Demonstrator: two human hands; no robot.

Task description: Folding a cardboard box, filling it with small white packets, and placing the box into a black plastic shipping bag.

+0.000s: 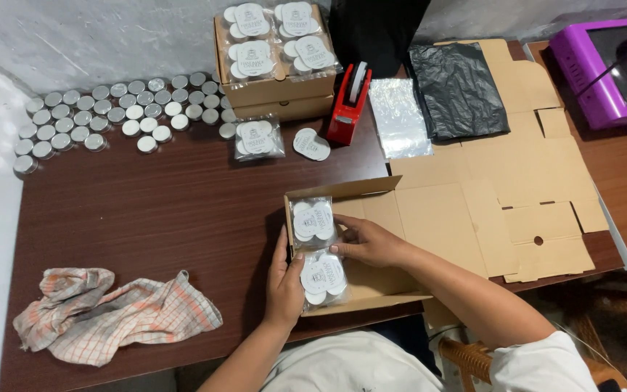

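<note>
An open cardboard box [371, 194] lies at the near edge of the dark wooden table [168, 210]. Two clear packets of round white lidded tins sit in its left side: a far packet [312, 221] and a near packet [323, 277]. My left hand [284, 283] rests against the box's left wall beside the near packet. Inside the box, my right hand [368, 241] has its fingertips on the packets where the two meet. Neither hand is closed around anything.
Several loose silver tins [103, 116] fill the far left corner. A filled cardboard box [273, 51], a packet [258, 138], a red tape dispenser [348, 105], clear bags [399, 116], a black bag [459, 87], flat cardboard [531, 174], a purple machine [607, 65] and a checked cloth [110, 312] surround the work area.
</note>
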